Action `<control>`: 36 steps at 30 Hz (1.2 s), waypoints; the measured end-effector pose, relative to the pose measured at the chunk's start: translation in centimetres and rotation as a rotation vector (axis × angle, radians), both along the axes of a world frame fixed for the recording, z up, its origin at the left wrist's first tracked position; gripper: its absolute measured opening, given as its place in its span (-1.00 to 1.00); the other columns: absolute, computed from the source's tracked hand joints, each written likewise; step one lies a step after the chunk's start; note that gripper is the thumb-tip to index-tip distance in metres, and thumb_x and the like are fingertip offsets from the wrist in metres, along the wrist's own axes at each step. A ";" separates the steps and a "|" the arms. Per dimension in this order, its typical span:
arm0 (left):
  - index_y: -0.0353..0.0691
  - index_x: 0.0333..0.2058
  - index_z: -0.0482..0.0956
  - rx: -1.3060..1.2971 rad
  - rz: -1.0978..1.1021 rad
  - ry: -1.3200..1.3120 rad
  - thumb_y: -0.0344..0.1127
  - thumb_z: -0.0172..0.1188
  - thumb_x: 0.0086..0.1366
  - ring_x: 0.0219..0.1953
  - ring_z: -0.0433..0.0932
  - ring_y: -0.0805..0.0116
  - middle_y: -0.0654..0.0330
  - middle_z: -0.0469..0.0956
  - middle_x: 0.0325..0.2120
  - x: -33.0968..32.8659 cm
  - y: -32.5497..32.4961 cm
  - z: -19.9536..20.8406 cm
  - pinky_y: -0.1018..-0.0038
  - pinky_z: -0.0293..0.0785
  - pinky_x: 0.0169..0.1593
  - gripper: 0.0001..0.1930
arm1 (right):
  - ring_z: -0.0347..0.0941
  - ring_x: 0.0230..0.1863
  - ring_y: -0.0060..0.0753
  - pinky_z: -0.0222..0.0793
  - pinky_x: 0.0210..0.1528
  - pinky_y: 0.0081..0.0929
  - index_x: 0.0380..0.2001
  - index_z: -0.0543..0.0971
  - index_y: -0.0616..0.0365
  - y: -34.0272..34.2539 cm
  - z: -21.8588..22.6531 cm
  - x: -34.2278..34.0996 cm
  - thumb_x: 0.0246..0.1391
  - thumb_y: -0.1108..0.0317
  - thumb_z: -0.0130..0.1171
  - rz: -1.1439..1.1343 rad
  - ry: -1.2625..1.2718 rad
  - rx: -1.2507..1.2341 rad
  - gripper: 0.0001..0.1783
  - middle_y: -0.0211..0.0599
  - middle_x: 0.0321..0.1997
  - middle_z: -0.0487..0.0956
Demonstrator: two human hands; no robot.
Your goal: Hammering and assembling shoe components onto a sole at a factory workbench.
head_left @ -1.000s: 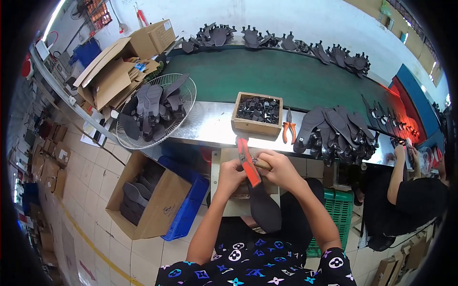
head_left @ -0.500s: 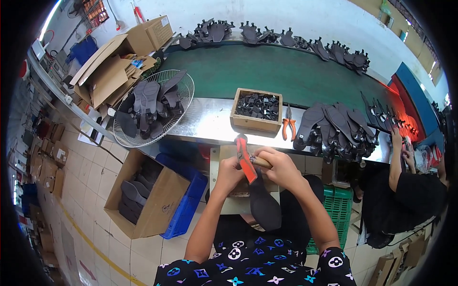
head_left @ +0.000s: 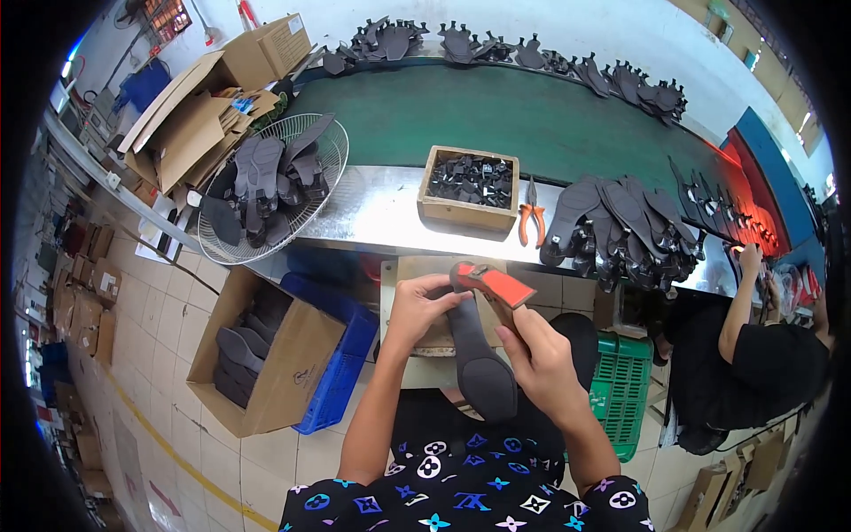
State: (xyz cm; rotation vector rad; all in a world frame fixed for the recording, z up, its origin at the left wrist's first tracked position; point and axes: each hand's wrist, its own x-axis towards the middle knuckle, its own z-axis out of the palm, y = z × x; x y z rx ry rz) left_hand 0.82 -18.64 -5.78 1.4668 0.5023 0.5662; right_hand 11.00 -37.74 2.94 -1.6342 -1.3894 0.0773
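Observation:
My left hand (head_left: 417,309) is closed, thumb and fingers pinching the heel end of a dark grey shoe sole (head_left: 483,377). The sole slants down toward my lap, its wide front part nearest me. My right hand (head_left: 545,363) is wrapped round the handle of a hammer with a red-orange head (head_left: 501,284). That head hovers over the sole's heel end and partly hides it; whether they touch I cannot tell. Under both hands is a light-coloured work block (head_left: 425,340). Just beyond them stands a wooden box (head_left: 465,215) of small black pieces, with orange-handled pliers (head_left: 532,222) beside it.
Piled heeled soles (head_left: 616,222) lie right of the pliers. A wire basket (head_left: 341,168) holds more at the left. Below are a cardboard box (head_left: 292,381) with soles, a blue crate (head_left: 341,390) and a green crate (head_left: 620,399). A co-worker (head_left: 762,363) sits at the right.
The hammer's head has swung round from pointing toward me to pointing right. My right hand has drawn back toward me, and my left thumb and fingers now pinch the sole's heel end.

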 end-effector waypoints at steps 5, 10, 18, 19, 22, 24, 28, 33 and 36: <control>-0.38 0.01 0.63 0.009 0.007 0.026 -0.48 0.40 0.13 -0.22 0.63 0.51 0.16 0.73 -0.25 -0.2 0.1 -0.8 0.56 0.55 -0.12 -0.58 | 0.49 -0.39 0.04 0.45 -0.31 -0.24 0.20 0.38 0.40 0.3 1.8 0.4 0.20 0.52 0.20 -0.008 -0.033 -0.137 -0.49 0.05 -0.28 0.51; -0.37 0.40 -0.10 0.549 0.030 0.247 -0.13 0.47 0.10 0.24 0.42 0.19 0.08 0.60 0.07 -1.6 0.0 -1.1 0.19 0.17 0.34 0.09 | 0.50 -0.44 -0.07 0.49 -0.36 -0.23 0.22 0.36 0.45 -2.4 7.0 -1.3 0.15 0.52 0.23 -0.012 0.072 0.099 -0.43 -0.07 -0.35 0.50; -0.25 0.45 -0.44 0.799 -0.038 0.534 0.14 0.40 0.09 0.46 0.08 0.08 0.15 0.42 0.27 -2.6 0.7 -1.0 -0.08 -0.47 0.48 0.30 | 0.55 -0.41 -0.08 0.50 -0.34 -0.27 0.26 0.37 0.36 -0.1 5.2 0.2 0.10 0.57 0.27 0.096 -0.148 -0.040 -0.37 -0.05 -0.32 0.56; -0.25 0.45 -0.44 0.793 -0.033 0.537 0.14 0.40 0.09 0.46 0.08 0.08 0.15 0.42 0.27 -3.0 0.6 -0.6 -0.08 -0.47 0.48 0.30 | 0.58 -0.35 -0.04 0.52 -0.29 -0.29 0.25 0.38 0.37 -1.7 5.1 0.3 0.09 0.59 0.27 0.155 -0.005 0.028 -0.37 -0.01 -0.23 0.59; -0.10 0.45 0.02 0.807 -0.023 0.443 0.17 0.36 0.11 0.47 0.07 0.12 0.34 0.42 0.28 -1.8 -0.1 0.6 -0.15 -0.46 0.47 0.05 | 0.62 -0.26 0.00 0.52 -0.26 -0.29 0.24 0.39 0.34 -1.3 2.5 -0.6 0.12 0.58 0.23 -0.086 -0.035 -0.102 -0.42 0.04 -0.16 0.60; -0.07 0.40 0.16 0.890 -0.051 0.498 0.17 0.35 0.11 0.47 0.06 0.13 0.33 0.41 0.29 -2.1 -0.1 0.5 -0.15 -0.45 0.47 -0.04 | 0.60 -0.29 0.02 0.51 -0.26 -0.29 0.18 0.45 0.30 1.0 -0.4 1.2 0.16 0.55 0.21 -0.009 0.034 -0.126 -0.51 0.06 -0.19 0.60; -0.12 0.08 0.60 0.946 -0.037 0.342 -0.06 0.33 0.19 0.29 0.37 0.07 0.19 0.48 0.21 -2.7 -0.1 -0.4 -0.04 -0.06 0.43 -0.50 | 0.56 -0.37 -0.04 0.50 -0.27 -0.32 0.21 0.44 0.29 -0.5 1.6 2.2 0.15 0.57 0.20 -0.013 -0.107 -0.063 -0.48 0.04 -0.24 0.58; -0.34 -0.15 0.66 0.523 -0.248 0.128 -0.27 0.26 0.28 -0.25 0.58 0.10 0.05 0.55 -0.33 -5.3 -5.1 5.0 0.34 0.48 -0.12 -0.73 | 0.52 -0.45 -0.14 0.47 -0.39 -0.32 0.24 0.44 0.18 1.3 1.4 3.2 0.14 0.52 0.22 -0.037 -0.236 -0.109 -0.43 -0.14 -0.39 0.50; -0.43 -0.17 0.65 0.243 -0.362 -0.013 -0.31 0.16 0.38 -0.41 0.41 0.28 0.14 0.36 -0.48 -7.0 -7.9 8.1 0.42 0.35 -0.27 -0.74 | 0.53 -0.27 -0.13 0.46 -0.21 -0.23 0.21 0.48 0.12 2.7 -3.5 3.4 0.18 0.37 0.19 0.087 -0.456 -0.325 -0.50 -0.21 -0.36 0.50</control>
